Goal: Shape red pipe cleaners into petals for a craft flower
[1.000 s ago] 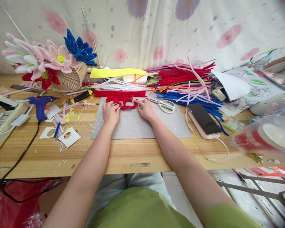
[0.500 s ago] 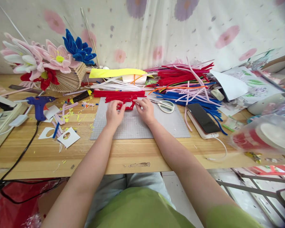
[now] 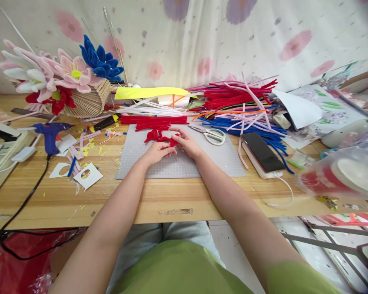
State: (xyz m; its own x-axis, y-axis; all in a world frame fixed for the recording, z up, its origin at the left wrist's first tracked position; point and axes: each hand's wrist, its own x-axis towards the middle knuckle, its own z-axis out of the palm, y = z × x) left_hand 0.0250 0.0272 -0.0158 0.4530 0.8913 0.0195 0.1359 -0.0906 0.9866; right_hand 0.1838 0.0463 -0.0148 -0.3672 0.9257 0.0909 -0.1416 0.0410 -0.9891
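Observation:
Over the grey cutting mat [image 3: 135, 163], a bent red fuzzy piece [image 3: 155, 134] lies between and beyond my hands. My right hand [image 3: 185, 143] pinches its right end between thumb and fingers. My left hand [image 3: 159, 152] is just below the piece, its fingers closed together near that same end; whatever lies between its fingertips is too small to make out. Straight red fuzzy stems [image 3: 153, 120] lie along the mat's back edge. Scissors [image 3: 214, 136] with pale green handles rest to the right of my right hand.
Left stand a blue glue gun [image 3: 50, 136], fuzzy flowers [image 3: 75, 73] and paper scraps [image 3: 88, 175]. Coloured stems [image 3: 233, 98] are piled behind the mat. A phone [image 3: 262, 152] on a white power bank and a bagged cup [image 3: 340, 175] are at right.
My left hand has moved down and right, off the red piece's left part, toward my right hand. The red piece has turned, and more of its left part shows.

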